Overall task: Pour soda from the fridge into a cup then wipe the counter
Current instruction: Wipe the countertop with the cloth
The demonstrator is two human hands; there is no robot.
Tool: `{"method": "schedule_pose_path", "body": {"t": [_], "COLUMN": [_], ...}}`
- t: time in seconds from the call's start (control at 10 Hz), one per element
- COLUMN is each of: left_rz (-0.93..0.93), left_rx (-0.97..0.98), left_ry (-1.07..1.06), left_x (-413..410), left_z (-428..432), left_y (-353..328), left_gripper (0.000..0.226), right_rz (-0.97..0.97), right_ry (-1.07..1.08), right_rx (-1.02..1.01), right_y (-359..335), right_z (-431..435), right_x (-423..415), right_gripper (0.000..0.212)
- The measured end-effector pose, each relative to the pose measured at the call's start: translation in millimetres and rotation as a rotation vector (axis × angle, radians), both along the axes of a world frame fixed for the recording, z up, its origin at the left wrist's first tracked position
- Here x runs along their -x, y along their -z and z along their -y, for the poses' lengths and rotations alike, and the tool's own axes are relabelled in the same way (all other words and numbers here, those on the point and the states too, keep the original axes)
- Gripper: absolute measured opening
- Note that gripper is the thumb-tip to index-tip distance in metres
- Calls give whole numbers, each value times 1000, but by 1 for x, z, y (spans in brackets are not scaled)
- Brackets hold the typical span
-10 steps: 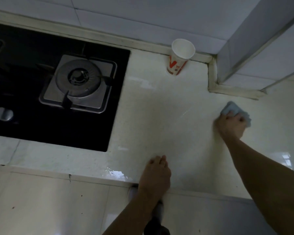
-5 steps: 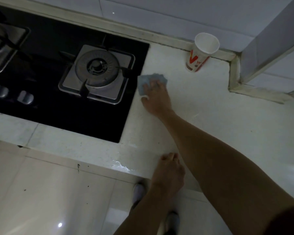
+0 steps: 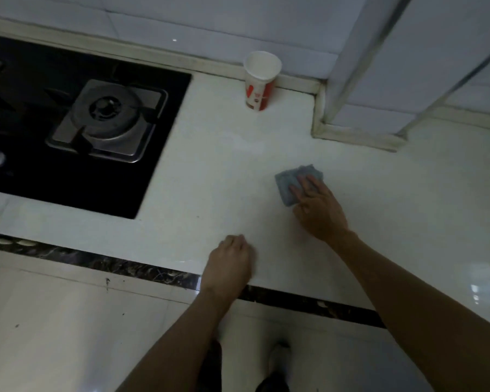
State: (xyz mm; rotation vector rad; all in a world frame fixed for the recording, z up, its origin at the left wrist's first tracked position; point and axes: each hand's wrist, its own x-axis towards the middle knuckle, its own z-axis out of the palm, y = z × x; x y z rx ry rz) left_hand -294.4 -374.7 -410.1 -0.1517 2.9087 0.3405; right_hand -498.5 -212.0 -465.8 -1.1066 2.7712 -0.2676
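Observation:
A blue-grey cloth [image 3: 290, 183] lies flat on the white counter [image 3: 224, 171], a little right of the middle. My right hand [image 3: 318, 207] presses on it with straight fingers spread over its right half. My left hand [image 3: 229, 261] rests on the counter near the front edge, fingers loosely bent, holding nothing. A white paper cup with red print [image 3: 259, 80] stands upright at the back, against the wall tiles. What is inside the cup cannot be seen.
A black gas hob [image 3: 77, 131] with a steel burner [image 3: 108, 117] takes up the counter's left part. A tiled column [image 3: 379, 80] juts onto the counter at the back right. The counter's dark front edge [image 3: 139, 270] runs below, with pale floor beneath.
My right hand has slid the cloth from beside the hob back rightward and toward me, to the middle of the counter. My left hand stays at the front edge.

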Motion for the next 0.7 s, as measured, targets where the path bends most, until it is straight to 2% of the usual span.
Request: {"method": "schedule_pose_path", "body": {"t": [0.1,0.2,0.3,0.5,0.6,0.7], "left_rz": [-94,-97,6,239,291,341], "left_rx": [-36,-101,-85,48,-67,-128], "left_ry": [101,113,122,97,59,30], "left_x": [4,10,12,12,35,52], "left_z": [-56,-127,-183,-214,-196,-171], "left_y": [3,8,14,-12,-43,-77], "left_gripper": [44,49,45,51,34,36], "right_rz": [-25,-10,-16,74,278,533], "right_ry": [136,341,441,440,414,534], "right_rx": [5,-57,-66,-82,-136,-67], "right_y": [-5,-8,-9,-34,-67,-112], "right_z": [-77,-129,-162,-192,-186,-175], "right_x": [2,-13,-44,-97,-76,-55], "right_gripper": [60,64,63,60,44,34]}}
